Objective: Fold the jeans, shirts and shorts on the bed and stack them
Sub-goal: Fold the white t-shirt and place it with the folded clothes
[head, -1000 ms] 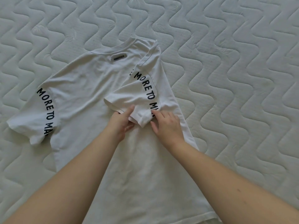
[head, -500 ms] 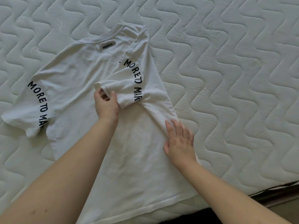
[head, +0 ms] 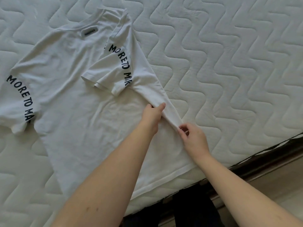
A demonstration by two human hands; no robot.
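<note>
Surface: quilted bed.
Shirt: flat, right sleeve folded in.
Left grip: pinching the side fold.
Right grip: pinching the same edge.
Risk: uneven pull skews the fold.

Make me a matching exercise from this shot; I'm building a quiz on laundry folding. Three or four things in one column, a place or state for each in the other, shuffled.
Things:
1. right sleeve
2. left sleeve
3. left hand
4. neck label

States:
A. spread out flat to the side
B. pinching the shirt's folded side edge
C. folded in over the shirt's body
D. just below the collar

Pairs: 1-C, 2-A, 3-B, 4-D
</note>
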